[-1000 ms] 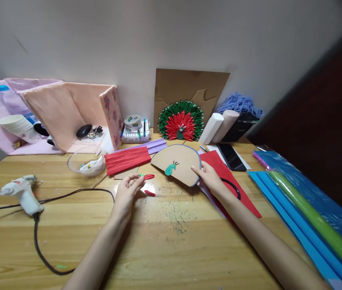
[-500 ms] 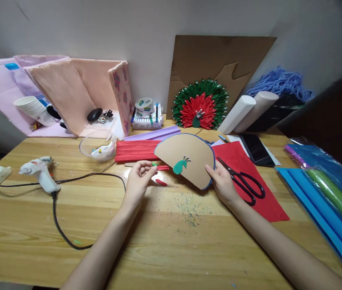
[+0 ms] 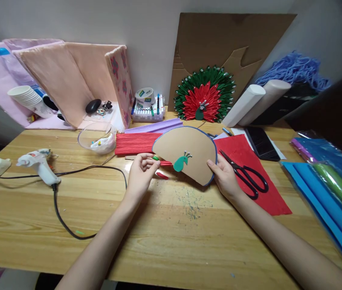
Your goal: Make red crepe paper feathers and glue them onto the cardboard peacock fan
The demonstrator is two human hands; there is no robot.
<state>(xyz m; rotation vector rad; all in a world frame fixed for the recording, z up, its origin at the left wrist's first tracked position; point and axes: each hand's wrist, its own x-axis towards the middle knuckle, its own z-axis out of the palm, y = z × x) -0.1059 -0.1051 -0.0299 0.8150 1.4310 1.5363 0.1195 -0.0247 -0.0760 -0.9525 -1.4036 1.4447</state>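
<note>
My right hand (image 3: pixel 227 175) grips the lower right edge of a brown cardboard fan shape (image 3: pixel 198 147) with a blue rim, thumb on the front. A green peacock cutout (image 3: pixel 180 164) with a small crest is on the cardboard's face, near its lower left edge. Left of the card, my left hand (image 3: pixel 142 171) pinches a small shiny green piece (image 3: pixel 156 158), its exact kind unclear. Thin red strips (image 3: pixel 166 163) show between those fingers and the card; whether the hand holds them I cannot tell. A red petal-shaped piece (image 3: pixel 161 175) lies on the table below.
Black-handled scissors (image 3: pixel 251 177) lie on red sheet material (image 3: pixel 270 197) at right. A glue gun (image 3: pixel 40 167) with a black cable stands left. Red crepe paper (image 3: pixel 136 143) lies behind my left hand. A green-and-red peacock fan (image 3: pixel 205 96) leans against cardboard (image 3: pixel 207 40) at the back.
The view has tipped down slightly, so things sit higher in the picture. Both hands keep their grips, and the fan shape stays nearly as it was.
</note>
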